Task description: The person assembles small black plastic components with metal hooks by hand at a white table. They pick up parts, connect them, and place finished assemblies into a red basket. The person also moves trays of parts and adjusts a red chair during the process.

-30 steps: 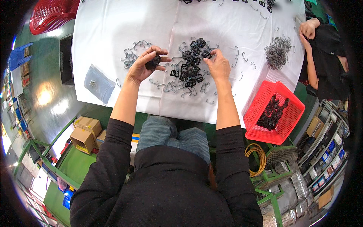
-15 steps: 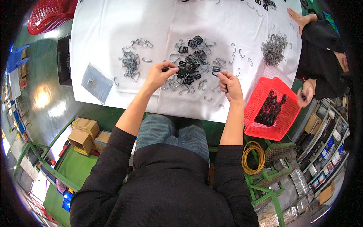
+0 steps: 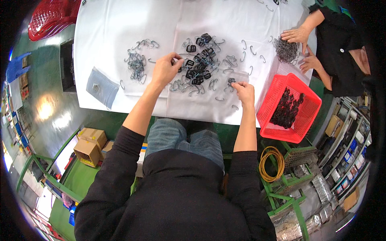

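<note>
My right hand (image 3: pixel 246 93) is closed, thumb and fingertips pinching a small black buckle (image 3: pixel 231 81) over the white table. My left hand (image 3: pixel 165 70) is also closed, its fingertips pressed together at the left edge of a pile of black buckles (image 3: pixel 198 74); what lies between them is too small to make out. Loose bent wire hooks (image 3: pixel 213 83) lie in and around that pile. To the left of my left hand is a second heap of wire hooks (image 3: pixel 136 64).
A red plastic basket (image 3: pixel 263 130) with black pieces stands at the table's right. Beyond it, a co-worker's hands (image 3: pixel 296 35) are at a tangled heap of wire hooks (image 3: pixel 286 51). A bluish plastic bag (image 3: pixel 102 89) lies at the left; red chairs (image 3: pixel 52 18) stand far left.
My left hand has moved slightly up, and my right hand has lowered a little with the buckle. The co-worker's hands have moved to the hook heap.
</note>
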